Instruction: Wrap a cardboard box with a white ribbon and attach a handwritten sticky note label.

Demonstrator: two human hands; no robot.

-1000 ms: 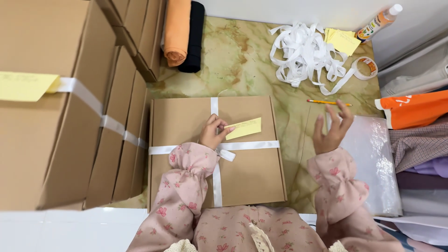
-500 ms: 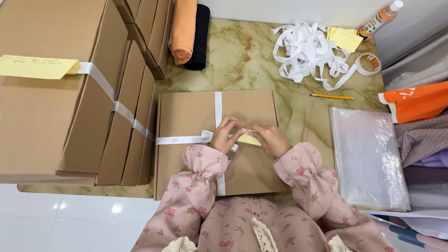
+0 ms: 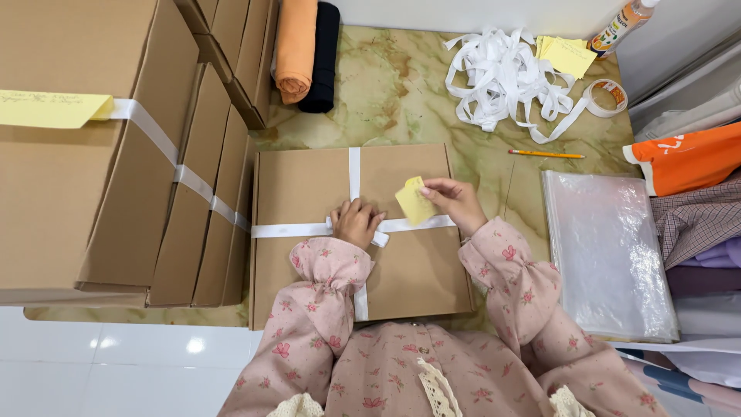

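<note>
Yellow paper, a small sticky note (image 3: pixel 414 201), is pinched between the fingertips of the right hand (image 3: pixel 457 202) and now stands lifted and tilted just above the white ribbon (image 3: pixel 287 229) that crosses the flat cardboard box (image 3: pixel 309 185); half a second ago it lay low against the ribbon under both hands. The left hand (image 3: pixel 355 224) stays curled and pressed on the ribbon crossing, holding nothing else. That box lies on the marble tabletop (image 3: pixel 394 93), right in front of the person. Beyond it lie a pencil (image 3: pixel 545 154), loose white ribbon scraps (image 3: pixel 498 77) and a tape roll (image 3: pixel 608 96).
</note>
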